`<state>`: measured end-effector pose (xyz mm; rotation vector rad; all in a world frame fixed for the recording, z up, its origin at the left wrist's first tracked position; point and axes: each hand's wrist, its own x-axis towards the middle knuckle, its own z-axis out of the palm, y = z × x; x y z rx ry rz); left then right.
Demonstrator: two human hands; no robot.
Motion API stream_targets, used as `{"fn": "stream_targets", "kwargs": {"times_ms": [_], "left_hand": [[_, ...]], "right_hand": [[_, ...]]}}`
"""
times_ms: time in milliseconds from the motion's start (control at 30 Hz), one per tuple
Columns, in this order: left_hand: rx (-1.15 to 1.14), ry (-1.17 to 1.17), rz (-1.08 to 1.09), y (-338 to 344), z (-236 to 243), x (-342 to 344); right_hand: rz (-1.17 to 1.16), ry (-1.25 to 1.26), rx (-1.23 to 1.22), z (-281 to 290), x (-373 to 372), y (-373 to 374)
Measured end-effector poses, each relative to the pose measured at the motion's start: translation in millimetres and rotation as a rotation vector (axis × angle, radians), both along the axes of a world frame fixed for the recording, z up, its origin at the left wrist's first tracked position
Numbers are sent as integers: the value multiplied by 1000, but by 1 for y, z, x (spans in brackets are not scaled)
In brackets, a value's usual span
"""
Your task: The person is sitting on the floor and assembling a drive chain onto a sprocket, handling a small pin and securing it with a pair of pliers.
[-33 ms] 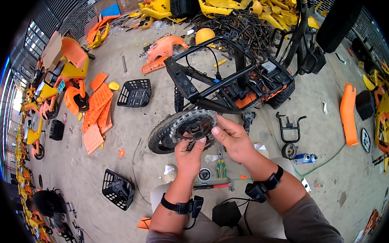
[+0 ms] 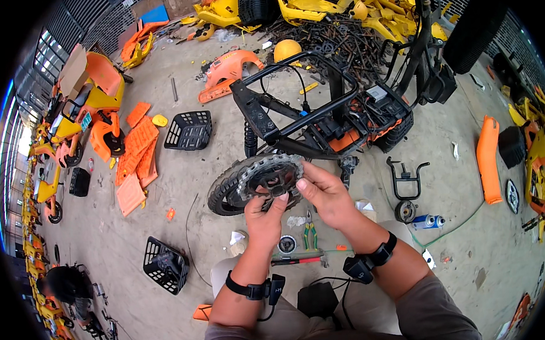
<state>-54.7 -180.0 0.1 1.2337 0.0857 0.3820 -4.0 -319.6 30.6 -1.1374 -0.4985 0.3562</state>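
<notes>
My left hand grips the lower edge of a round metal disc with a wavy rim and dark centre, thumb pressed on it. My right hand holds the disc's right side, also thumb on the face. Just behind the disc is a black-tyred wheel, at the rear of a stripped black scooter frame with battery tray and cables. On the floor below my hands lie green-handled pliers, a small round metal part and a red-handled hammer. A power tool lies behind my right hand.
Black baskets and orange panels are at left, near yellow scooters and a crouching co-worker. A black bracket, blue cans and long orange panel lie right. Yellow scrap panels are piled behind.
</notes>
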Motion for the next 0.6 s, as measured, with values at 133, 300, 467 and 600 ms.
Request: {"fn": "stream_targets", "kwargs": {"times_ms": [133,300,467,600], "left_hand": [[56,-3,38,0,1,-5],[-12,-48,-10,1,5,-6],[-7,-92,7,6,-1,-12],[-99,-132,-22,-1,1,-11]], "right_hand": [[69,42,128,1,-7,2],[1,-91,98,-6,-11,1],[-6,-119,-1,-3,-13,4],[4,1,-2,-8,-18,3]]}}
